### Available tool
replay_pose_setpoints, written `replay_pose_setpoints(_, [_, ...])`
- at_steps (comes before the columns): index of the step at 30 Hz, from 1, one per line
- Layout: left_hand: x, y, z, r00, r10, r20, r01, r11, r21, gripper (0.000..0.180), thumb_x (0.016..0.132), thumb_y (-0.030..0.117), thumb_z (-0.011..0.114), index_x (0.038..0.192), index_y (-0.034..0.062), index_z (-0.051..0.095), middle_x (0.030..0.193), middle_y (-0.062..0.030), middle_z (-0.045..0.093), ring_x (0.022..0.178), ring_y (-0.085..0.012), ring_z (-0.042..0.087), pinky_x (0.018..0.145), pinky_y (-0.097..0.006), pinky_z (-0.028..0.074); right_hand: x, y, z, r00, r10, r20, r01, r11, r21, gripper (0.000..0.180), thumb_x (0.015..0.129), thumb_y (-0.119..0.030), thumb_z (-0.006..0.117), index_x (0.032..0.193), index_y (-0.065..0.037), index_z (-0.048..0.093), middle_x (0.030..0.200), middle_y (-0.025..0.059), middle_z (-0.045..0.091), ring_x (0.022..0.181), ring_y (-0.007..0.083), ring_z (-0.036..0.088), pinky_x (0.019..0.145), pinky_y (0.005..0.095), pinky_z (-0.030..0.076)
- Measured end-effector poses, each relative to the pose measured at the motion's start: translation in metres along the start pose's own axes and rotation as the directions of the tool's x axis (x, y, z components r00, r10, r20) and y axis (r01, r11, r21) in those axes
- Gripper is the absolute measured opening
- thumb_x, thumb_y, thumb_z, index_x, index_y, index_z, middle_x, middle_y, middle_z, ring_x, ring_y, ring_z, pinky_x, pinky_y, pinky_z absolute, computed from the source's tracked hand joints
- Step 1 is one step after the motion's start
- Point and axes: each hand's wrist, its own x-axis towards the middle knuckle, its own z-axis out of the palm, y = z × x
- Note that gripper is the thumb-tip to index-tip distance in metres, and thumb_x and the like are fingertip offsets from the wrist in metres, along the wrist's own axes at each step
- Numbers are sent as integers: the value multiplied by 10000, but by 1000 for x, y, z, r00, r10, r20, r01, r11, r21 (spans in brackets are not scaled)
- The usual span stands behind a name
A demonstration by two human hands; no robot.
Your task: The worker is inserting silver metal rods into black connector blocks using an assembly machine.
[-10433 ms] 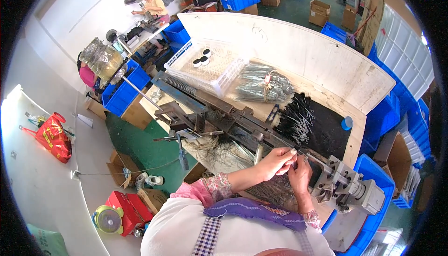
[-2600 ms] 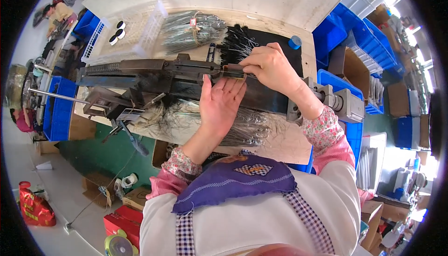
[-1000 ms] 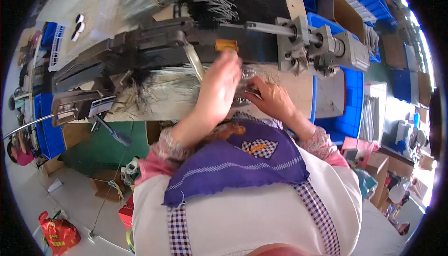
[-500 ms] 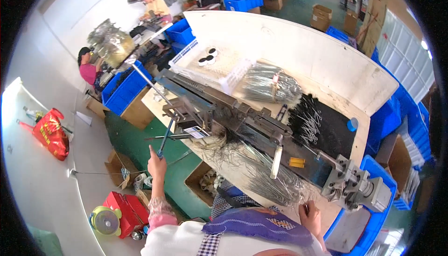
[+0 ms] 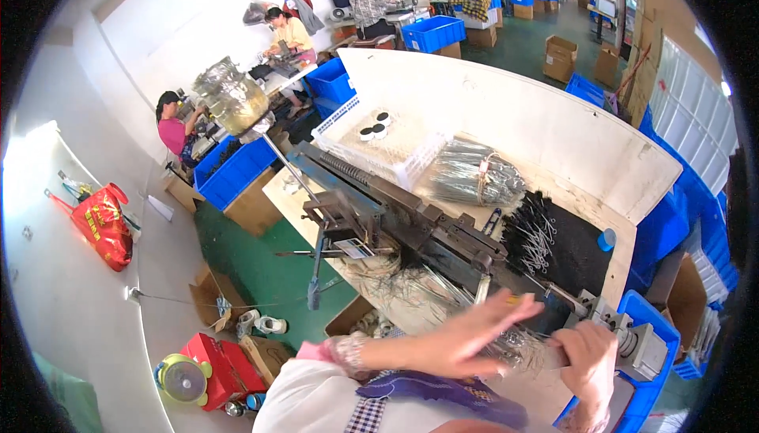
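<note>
My left hand (image 5: 474, 336) reaches across to the right with its fingers stretched out flat, holding nothing I can see. It passes over a spread of thin metal wires (image 5: 518, 344) at the front of the bench. Close by on the right, my right hand (image 5: 591, 358) has its fingers curled beside the wire ends; what is in them is hidden. Beyond both hands runs a long dark metal machine (image 5: 395, 200), ending at the right in a silvery clamp head (image 5: 650, 346). Its lever (image 5: 314, 295), with a blue-grey grip, hangs free at the left.
Black brushes with looped wire stems (image 5: 534, 235) lie behind the machine, beside a wrapped wire bundle (image 5: 478, 174). A white basket (image 5: 379, 144) stands farther back. A pale board (image 5: 514, 101) borders the bench. Blue bins (image 5: 435, 34) and several people working are in the background.
My left hand has let go of the lever and swung right, over the wires. My right hand has moved right and forward. The lever now hangs lower, and the view has shifted.
</note>
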Motion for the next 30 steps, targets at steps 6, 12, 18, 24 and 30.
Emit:
replay_pose_setpoints(6, [-12,-22,16,757,-425,497,566,806,-173,278,934,127,514,1173,-12,542,1051,-135,634,945,-272,621,851,-352,481,42,-21,-4,969,-177,-172,202,969,143,402,578,-83,742,960,-44,622,689,45,601,542,223,561,487,330,434])
replay_pose_setpoints(12, [-69,-53,-29,547,-806,227,829,485,-278,245,1006,252,449,1077,32,529,865,-18,560,810,-130,592,672,-266,488,19,24,36,939,319,-129,-302,944,133,273,728,67,631,994,3,625,864,134,617,752,311,630,652,378,509])
replay_pose_setpoints(18, [-85,-67,26,631,-708,316,769,519,-373,249,1018,284,416,1059,57,507,921,-21,493,739,-120,528,591,-243,495,24,28,72,988,136,-78,-138,990,-21,271,703,41,610,970,-4,629,918,96,577,815,278,605,659,370,516])
replay_pose_setpoints(24, [-16,-27,29,598,-714,363,521,2,-853,276,989,287,468,788,99,453,591,17,385,432,-72,310,386,-232,232,34,43,86,997,74,-23,-76,987,-143,308,692,-3,607,997,-36,634,850,81,579,799,255,591,638,355,522])
replay_pose_setpoints(30, [-19,-52,-58,731,-580,360,19,-509,-860,187,997,190,442,960,38,545,845,-14,469,410,-35,295,323,-190,241,52,42,98,996,79,-50,-86,984,-154,168,671,-31,600,836,-42,569,771,81,526,765,265,584,605,359,516])
